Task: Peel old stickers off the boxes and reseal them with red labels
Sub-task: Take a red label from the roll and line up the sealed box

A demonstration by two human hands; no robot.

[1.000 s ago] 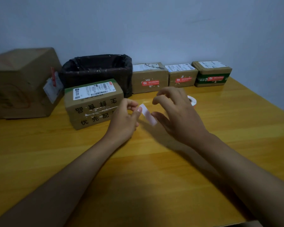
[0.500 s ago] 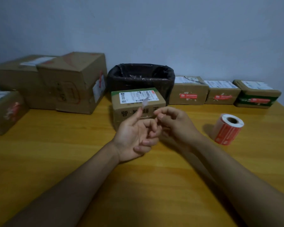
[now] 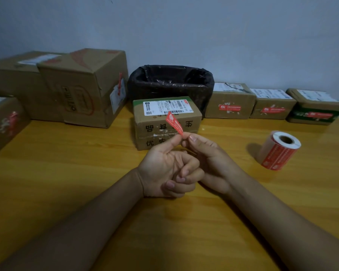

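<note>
A small red label [image 3: 173, 123] stands up between my two hands, its red face toward me. My left hand [image 3: 167, 169], palm up with curled fingers, and my right hand [image 3: 205, 155] both pinch its lower end. Just behind them sits a brown cardboard box [image 3: 165, 122] with a white shipping sticker on top and black characters on its front. A roll of red labels [image 3: 278, 149] stands on the table to the right.
A bin lined with a black bag [image 3: 171, 85] stands behind the box. Three small boxes with red labels [image 3: 230, 101] [image 3: 272, 104] [image 3: 315, 107] line the back right. Larger cardboard boxes [image 3: 82, 87] [image 3: 5, 122] crowd the left. All rest on a yellow wooden table [image 3: 67, 173].
The label first showed its white backing, held flat between my hands; now it stands upright, red face toward me. My hands have closed together, and my view has shifted, bringing the label roll into view.
</note>
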